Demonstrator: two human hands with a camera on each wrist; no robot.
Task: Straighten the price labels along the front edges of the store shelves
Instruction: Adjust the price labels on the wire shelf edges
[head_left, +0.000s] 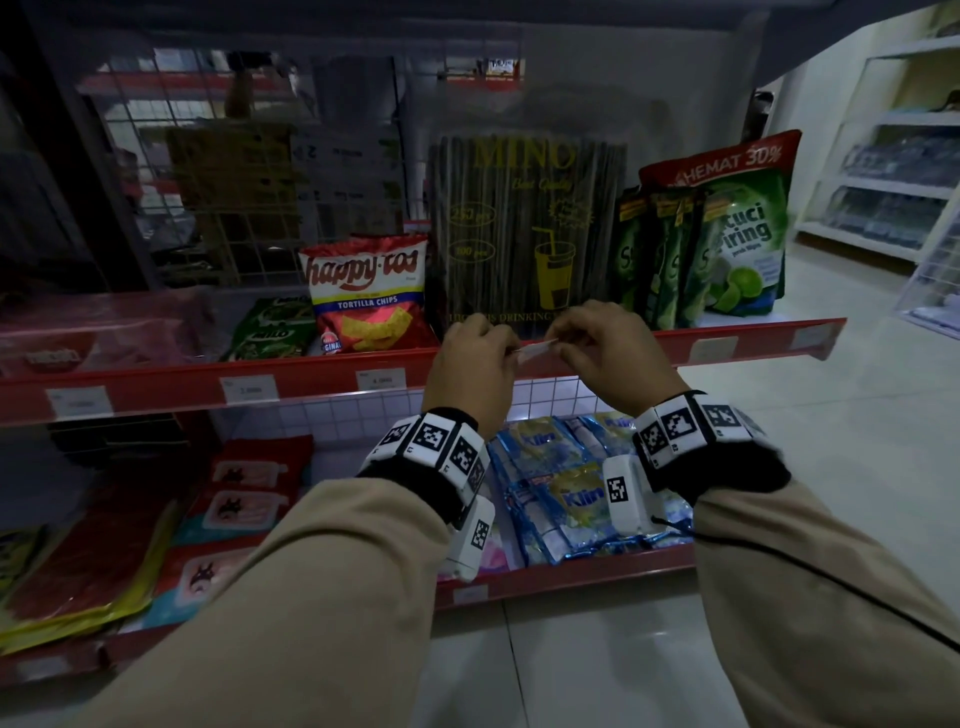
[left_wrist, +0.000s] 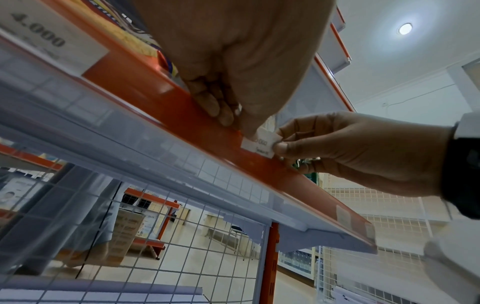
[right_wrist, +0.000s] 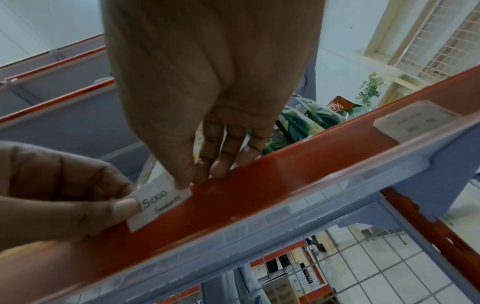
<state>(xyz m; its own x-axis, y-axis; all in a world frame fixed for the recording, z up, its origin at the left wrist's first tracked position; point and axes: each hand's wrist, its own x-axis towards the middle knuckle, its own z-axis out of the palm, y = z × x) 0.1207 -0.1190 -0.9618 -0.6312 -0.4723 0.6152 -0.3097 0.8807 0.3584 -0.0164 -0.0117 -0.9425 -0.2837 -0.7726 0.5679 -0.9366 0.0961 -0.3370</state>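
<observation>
Your left hand (head_left: 470, 364) pinches the left end of the small white handwritten paper price label (head_left: 535, 349) between thumb and fingers; the remaining fingers curl under. The label sits between your two hands at the red front rail of the upper shelf (head_left: 332, 379), in front of the dark pack of drinking straws (head_left: 524, 228). Its long axis runs along the rail, yet in the right wrist view it stands tilted, its lower edge at the rail and its upper edge leaning clear. Your right hand (head_left: 605, 348) pinches the right end, thumb tip on the face, fingers behind. Both hands are equally near; judged from this, seating the label calls for lowering both ends evenly into the rail's clear channel.

Left along the same rail, three white printed labels (head_left: 249, 389) sit flat. The tortilla chip bag (head_left: 366, 291) stands left of the straws, the green detergent pouches (head_left: 701, 249) right. Beyond them lie pale floor tiles (head_left: 831, 415) and white shelving (head_left: 893, 156).
</observation>
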